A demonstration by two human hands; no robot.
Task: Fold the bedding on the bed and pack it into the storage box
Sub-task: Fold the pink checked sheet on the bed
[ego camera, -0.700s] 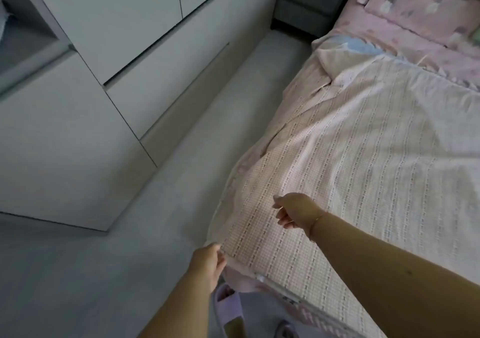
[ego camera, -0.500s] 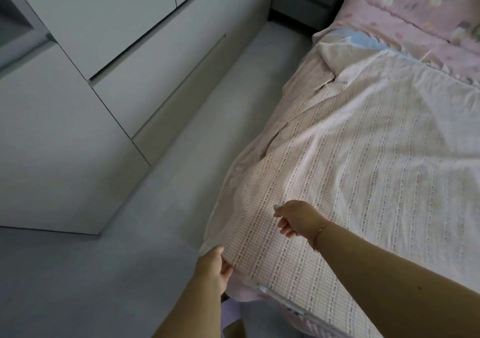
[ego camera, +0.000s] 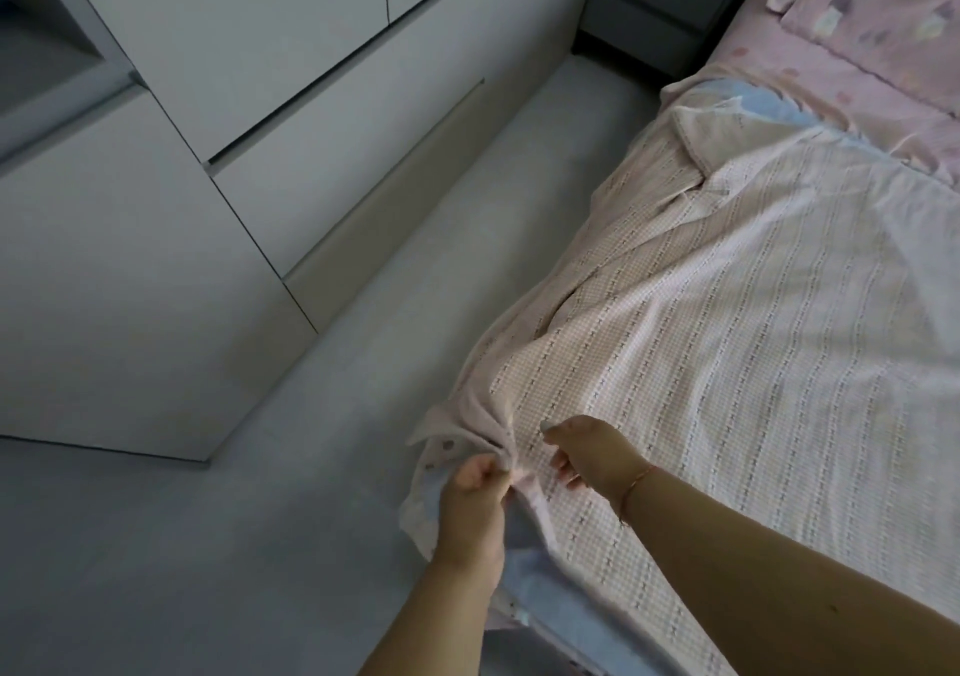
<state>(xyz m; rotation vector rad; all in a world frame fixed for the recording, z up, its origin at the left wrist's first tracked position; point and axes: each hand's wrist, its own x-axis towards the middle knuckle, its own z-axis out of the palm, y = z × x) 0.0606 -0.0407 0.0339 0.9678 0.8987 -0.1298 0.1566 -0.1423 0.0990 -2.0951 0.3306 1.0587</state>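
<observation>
Barely begun: blanket (ego camera: 727,337) lies spread over bed (ego camera: 857,67), unfolded. Left hand (ego camera: 475,498) pinches its corner; right hand (ego camera: 587,449) curled w/ nothing visibly held (box not in view).

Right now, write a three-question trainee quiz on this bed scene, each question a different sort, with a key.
1. True or false: the left hand grips the bunched corner of the blanket.
2. Multiple choice: where does the right hand lie? A) on the grey floor B) over the blanket, near the gathered corner C) on the pink pillow
3. Fill in: the wrist with the thin bracelet is the ___ one.

Key
1. True; the fabric gathers into folds at its fingers.
2. B; its fingers curl, but whether they hold cloth cannot be told.
3. Right.
</observation>
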